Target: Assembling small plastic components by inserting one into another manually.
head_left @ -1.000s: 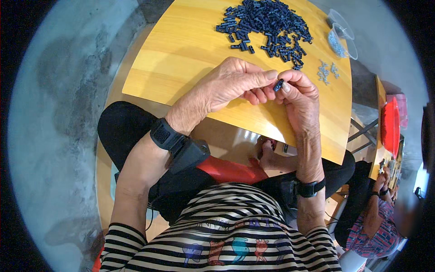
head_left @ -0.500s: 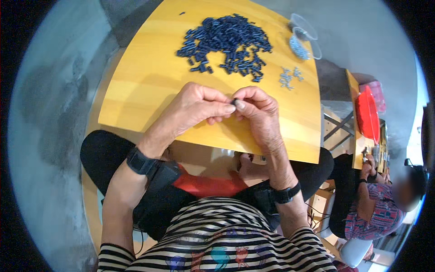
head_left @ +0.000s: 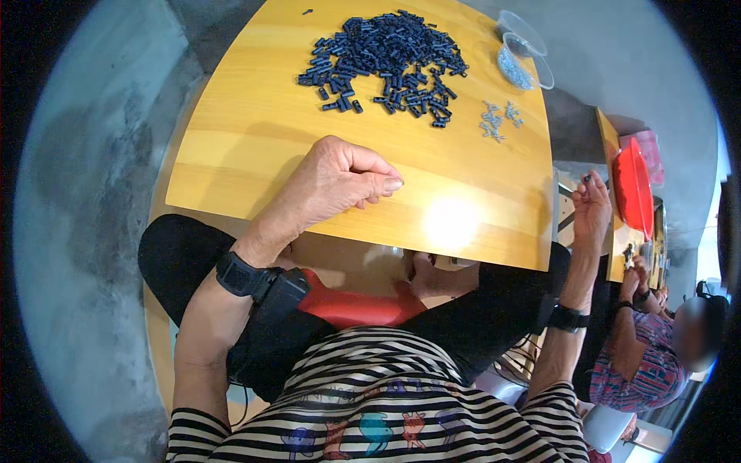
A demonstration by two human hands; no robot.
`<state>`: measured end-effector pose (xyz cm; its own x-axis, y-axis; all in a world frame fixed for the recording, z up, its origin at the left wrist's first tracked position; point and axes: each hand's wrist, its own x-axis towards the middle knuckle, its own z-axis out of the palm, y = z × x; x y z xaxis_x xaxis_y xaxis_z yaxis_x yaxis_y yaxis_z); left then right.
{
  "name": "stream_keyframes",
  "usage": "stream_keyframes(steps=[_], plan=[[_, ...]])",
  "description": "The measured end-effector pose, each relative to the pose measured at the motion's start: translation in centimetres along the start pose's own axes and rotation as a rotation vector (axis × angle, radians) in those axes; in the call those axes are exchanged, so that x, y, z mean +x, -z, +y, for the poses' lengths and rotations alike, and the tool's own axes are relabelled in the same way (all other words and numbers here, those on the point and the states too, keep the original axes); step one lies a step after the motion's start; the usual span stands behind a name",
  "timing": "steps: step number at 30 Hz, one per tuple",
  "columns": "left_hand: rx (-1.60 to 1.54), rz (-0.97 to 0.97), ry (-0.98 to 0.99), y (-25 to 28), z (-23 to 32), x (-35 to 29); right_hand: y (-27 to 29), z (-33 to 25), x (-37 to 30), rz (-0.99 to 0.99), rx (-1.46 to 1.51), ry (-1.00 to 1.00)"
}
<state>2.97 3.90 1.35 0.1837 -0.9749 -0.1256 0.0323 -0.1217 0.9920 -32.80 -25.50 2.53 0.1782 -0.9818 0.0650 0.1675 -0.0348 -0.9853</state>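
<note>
Tabletop (head_left: 255,139); held piece (head_left: 587,179) (axis unclear)

Saw a small dark piece (head_left: 587,179) pinched between thumb and fingers in the right hand (head_left: 592,204), mostly covered, with a blackish bit visible at the fingertips. Found it off the yellow table (head_left: 463,170), just past its right edge; could not make out its full shape or tilt.

shows mottled grey surfacing (head_left: 85,193) along the left, too unclear to call wall or floor, and plainer grey (head_left: 633,62) at upper right. has a yellow wooden table (head_left: 247,139) mid-room, with a round white glare (head_left: 454,220) near its front edge. includes a second wooden table (head_left: 607,139) at right, and brightness (head_left: 708,251) by the far rim.
</note>
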Motion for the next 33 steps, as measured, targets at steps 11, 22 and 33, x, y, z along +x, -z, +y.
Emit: stream_keyframes(steps=[11,22,33], plan=[[0.013,0.053,0.012,0.1,0.2,0.9,18.9,5.9,11.9,0.196,-0.209,-0.111],[0.529,0.457,-0.229,4.0,0.7,0.8,-6.3,-2.7,-1.1,-0.207,-0.367,0.116],[0.748,0.703,-0.329,6.7,-1.0,1.7,-27.2,-0.4,-9.0,-0.799,-0.667,0.424]])
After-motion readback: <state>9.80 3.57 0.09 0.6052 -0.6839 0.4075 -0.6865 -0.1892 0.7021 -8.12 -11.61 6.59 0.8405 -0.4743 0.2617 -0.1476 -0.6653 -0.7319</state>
